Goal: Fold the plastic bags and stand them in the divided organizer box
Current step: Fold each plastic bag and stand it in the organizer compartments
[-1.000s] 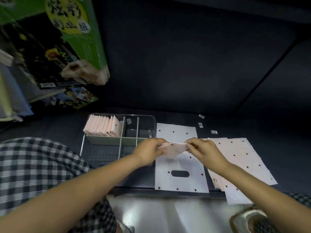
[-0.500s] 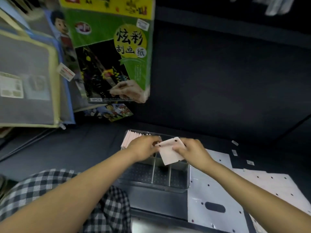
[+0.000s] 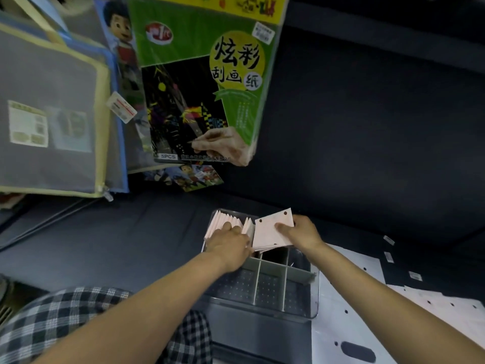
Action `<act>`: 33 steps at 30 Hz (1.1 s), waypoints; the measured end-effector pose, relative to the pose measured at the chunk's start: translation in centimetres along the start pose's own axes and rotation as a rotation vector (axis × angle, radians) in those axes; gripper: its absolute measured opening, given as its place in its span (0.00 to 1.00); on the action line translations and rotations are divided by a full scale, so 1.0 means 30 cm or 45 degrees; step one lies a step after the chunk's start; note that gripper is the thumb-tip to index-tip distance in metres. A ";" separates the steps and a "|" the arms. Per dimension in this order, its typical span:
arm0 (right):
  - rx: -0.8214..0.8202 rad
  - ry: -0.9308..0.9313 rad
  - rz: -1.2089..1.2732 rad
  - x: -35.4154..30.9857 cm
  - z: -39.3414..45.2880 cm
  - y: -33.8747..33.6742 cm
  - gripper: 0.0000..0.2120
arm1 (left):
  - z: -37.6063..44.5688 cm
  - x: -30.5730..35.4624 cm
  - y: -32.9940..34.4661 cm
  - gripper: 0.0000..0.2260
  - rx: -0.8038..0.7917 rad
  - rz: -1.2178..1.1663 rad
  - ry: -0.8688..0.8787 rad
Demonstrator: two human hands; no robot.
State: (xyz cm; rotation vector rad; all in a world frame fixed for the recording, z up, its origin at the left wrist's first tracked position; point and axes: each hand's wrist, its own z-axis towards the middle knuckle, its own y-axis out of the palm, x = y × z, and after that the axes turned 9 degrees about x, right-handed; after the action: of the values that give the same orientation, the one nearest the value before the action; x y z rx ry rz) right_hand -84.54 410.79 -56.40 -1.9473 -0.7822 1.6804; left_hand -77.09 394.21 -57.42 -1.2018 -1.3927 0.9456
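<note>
Both bare forearms extend forward from the lower edge of the view and converge toward the centre. The left hand (image 3: pixel 231 243) lies palm down with its fingers reaching forward and pressing on what is beneath them. The right hand (image 3: pixel 301 235) sits just beside it, thumb on the near face of a flat folded piece and the fingers behind it, pinching it upright.

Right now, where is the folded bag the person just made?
In the head view, the folded bag is pinched in the right hand, above the organizer box, just right of the row of folded bags.
</note>
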 end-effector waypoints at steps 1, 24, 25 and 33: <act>-0.010 -0.020 -0.039 -0.003 0.002 0.009 0.11 | 0.002 -0.003 -0.002 0.18 0.017 0.011 -0.001; -0.071 -0.021 0.017 0.039 -0.031 0.118 0.25 | -0.012 -0.022 0.014 0.15 0.232 -0.228 0.058; -0.070 -0.015 0.018 0.040 -0.026 0.124 0.24 | -0.010 -0.021 0.016 0.15 0.245 -0.242 0.067; -0.136 0.099 -0.132 0.026 0.024 0.165 0.26 | -0.002 -0.015 0.032 0.14 0.270 -0.244 0.120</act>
State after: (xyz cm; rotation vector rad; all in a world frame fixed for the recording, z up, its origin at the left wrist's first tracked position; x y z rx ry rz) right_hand -84.55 407.64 -60.38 -1.9942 -0.9432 1.5218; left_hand -76.87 393.96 -58.44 -0.9258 -1.2733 0.8664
